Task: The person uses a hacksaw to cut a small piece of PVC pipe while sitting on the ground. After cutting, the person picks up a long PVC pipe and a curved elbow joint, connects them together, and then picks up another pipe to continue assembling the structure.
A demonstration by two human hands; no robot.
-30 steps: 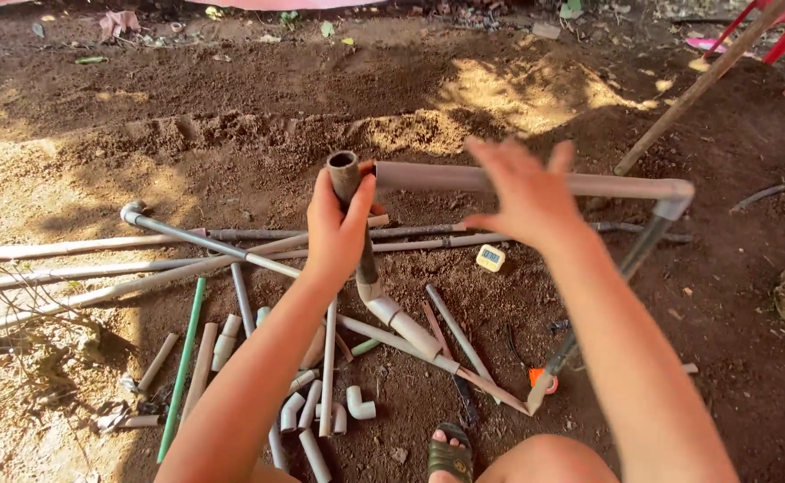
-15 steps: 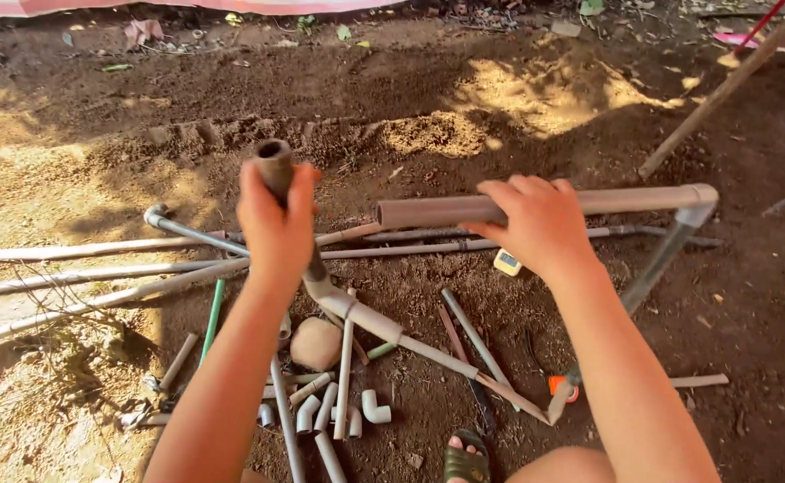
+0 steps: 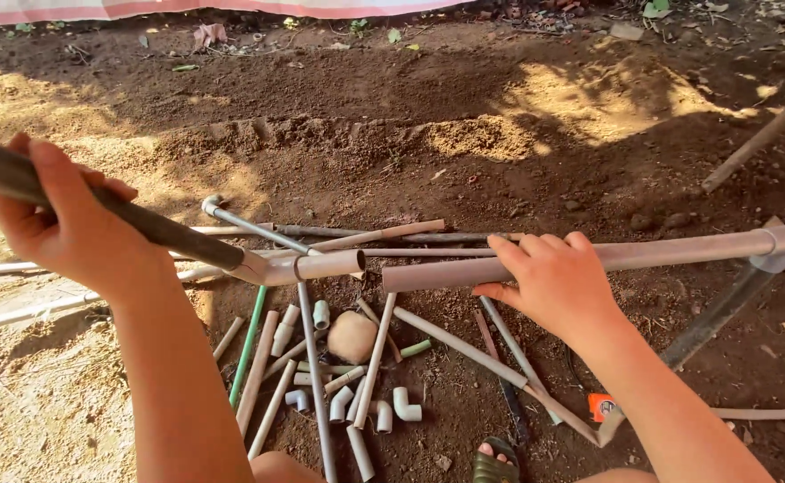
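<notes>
My left hand [image 3: 62, 224] grips a dark grey pipe [image 3: 151, 225] that slants down to the right into a grey bent fitting [image 3: 308, 266], whose open end faces right. My right hand [image 3: 553, 277] holds a long grey pipe [image 3: 670, 252] lying almost level; its left end [image 3: 391, 277] sits a short gap away from the fitting's open end. An elbow [image 3: 781, 246] caps the long pipe's far right end, with another pipe running down from it.
On the bare dirt below lie several loose pipe offcuts [image 3: 321, 376], white elbow fittings [image 3: 406, 407], a green rod [image 3: 248, 349] and a round tan stone [image 3: 352, 337]. An orange-handled tool [image 3: 600, 404] lies near my sandalled foot [image 3: 498, 461]. A wooden stick [image 3: 759, 139] leans at the right.
My left hand has swung its pipe from upright down to a low slant, bringing the fitting's open end level with the long pipe. The right hand keeps holding the long pipe.
</notes>
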